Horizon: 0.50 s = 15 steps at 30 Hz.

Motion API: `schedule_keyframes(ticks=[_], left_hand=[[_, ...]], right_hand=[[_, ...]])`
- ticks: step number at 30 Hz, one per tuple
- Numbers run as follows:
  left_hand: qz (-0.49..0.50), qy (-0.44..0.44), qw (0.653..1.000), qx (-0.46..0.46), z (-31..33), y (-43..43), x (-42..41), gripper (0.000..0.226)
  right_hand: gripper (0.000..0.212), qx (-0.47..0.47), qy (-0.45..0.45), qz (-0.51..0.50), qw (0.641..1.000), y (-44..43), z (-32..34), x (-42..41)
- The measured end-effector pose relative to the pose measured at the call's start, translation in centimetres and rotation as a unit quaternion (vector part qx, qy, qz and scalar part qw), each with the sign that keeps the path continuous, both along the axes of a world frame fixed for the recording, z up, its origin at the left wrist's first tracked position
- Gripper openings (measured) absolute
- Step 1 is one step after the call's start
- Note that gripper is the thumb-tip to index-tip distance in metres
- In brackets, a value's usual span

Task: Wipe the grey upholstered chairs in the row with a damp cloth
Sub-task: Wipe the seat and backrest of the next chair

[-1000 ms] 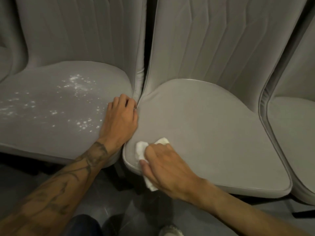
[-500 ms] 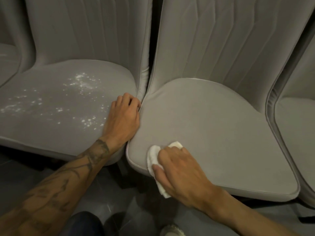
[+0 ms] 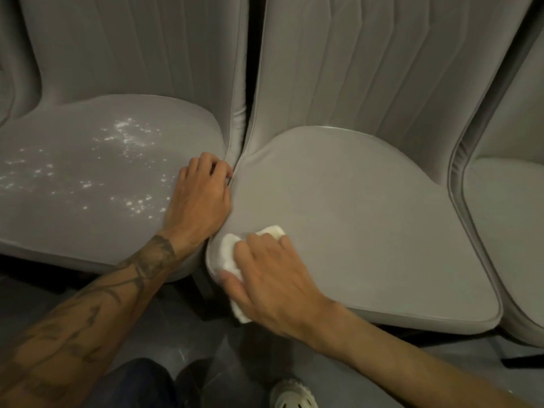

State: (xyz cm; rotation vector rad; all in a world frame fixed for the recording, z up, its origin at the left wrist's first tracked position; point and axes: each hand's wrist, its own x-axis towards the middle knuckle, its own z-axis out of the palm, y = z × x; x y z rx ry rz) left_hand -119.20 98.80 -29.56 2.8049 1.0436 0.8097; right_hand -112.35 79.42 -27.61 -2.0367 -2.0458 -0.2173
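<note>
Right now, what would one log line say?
right hand: holds white cloth on middle seat, front-left corner | left hand: rests on speckled left seat

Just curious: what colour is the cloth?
White; the cloth shows best in the head view, under the right hand.
</note>
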Motion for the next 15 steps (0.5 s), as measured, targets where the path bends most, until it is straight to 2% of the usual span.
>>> schedule_keyframes(ticks=[4,8,11,13,15], left_hand=[[0.008,0.014,1.000,-0.008,0.1,0.0,0.0,0.017],[0.008,0.010,1.000,-0.007,0.3,-0.2,0.1,0.015],[0.008,0.008,1.000,-0.006,0.2,0.0,0.1,0.014],[0.006,0.006,1.000,-0.004,0.1,0.0,0.2,0.014],[0.010,0.004,1.000,0.000,0.0,0.0,0.2,0.014]], right_hand=[[0.035,-0.012,-0.001,-0.006,1.000,1.3,-0.2,-1.2],[0.035,-0.024,-0.011,-0.020,0.999,-3.9,0.2,2.3],[0.032,-0.062,0.003,-0.106,0.992,-9.9,0.9,7.1],[0.041,-0.113,-0.004,-0.184,0.976,-12.9,1.3,9.4],[0.046,-0.139,-0.030,-0.209,0.968,-13.5,1.4,9.6]])
